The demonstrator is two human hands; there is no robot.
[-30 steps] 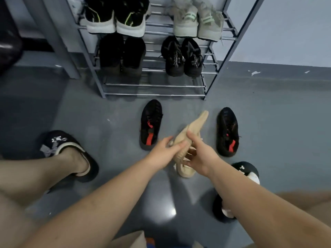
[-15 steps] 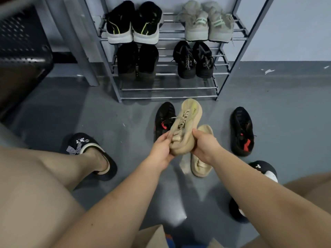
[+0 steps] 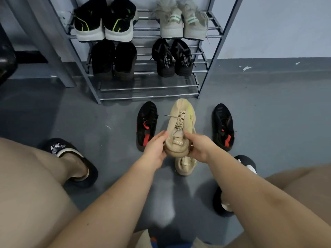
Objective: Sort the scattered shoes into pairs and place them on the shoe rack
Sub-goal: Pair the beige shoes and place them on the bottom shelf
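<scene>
I hold a beige sneaker (image 3: 180,126) above the floor, toe pointing at the shoe rack (image 3: 148,86). My left hand (image 3: 155,147) grips its heel from the left and my right hand (image 3: 198,147) grips it from the right. Its beige mate (image 3: 185,166) lies on the floor just below, partly hidden by the held shoe. One black sneaker with red marks (image 3: 146,125) lies to the left, another (image 3: 223,127) to the right. The rack's two upper shelves each hold two pairs; its bottom shelf holds none.
My feet wear black slippers, one at the left (image 3: 71,158) and one at the right (image 3: 231,187). A grey post (image 3: 53,51) stands left of the rack. A dark object (image 3: 5,59) sits at the far left edge. A grey wall runs behind.
The beige sneaker has turned from sideways to upright, laces up, and now points at the rack. Both hands have shifted to its heel. The view has moved closer to the rack.
</scene>
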